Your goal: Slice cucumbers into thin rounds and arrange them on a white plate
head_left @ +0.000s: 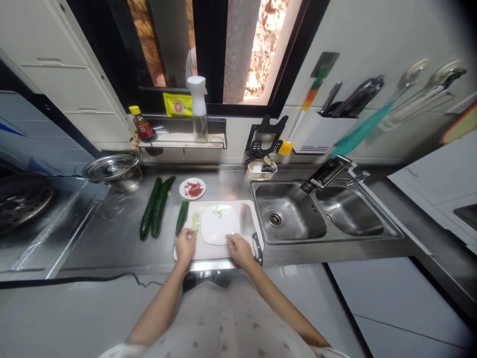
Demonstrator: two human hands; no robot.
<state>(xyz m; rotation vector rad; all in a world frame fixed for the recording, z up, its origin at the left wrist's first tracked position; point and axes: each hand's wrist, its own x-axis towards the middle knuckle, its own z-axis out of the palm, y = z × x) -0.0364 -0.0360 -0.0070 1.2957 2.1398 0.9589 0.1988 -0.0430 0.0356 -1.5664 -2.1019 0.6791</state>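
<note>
A white square plate [214,229] lies on the cutting board [204,254], with a few pale green slices [219,212] near its far edge. Left of the plate, a row of cucumber slices [196,219] rests on the board. My left hand [185,245] has its fingertips pinched at the near end of that row. The closed fingers of my right hand [239,248] grip the plate's near right edge. A cut cucumber piece [182,218] lies along the board's left side. At the board's right side is a knife [247,219] with a black handle.
Two whole cucumbers [160,209] lie on the counter to the left. Behind the board stands a small plate [182,189] of chopped red bits. A lidded steel pot [130,182] is at the back left. The double sink [294,219] adjoins the board's right side.
</note>
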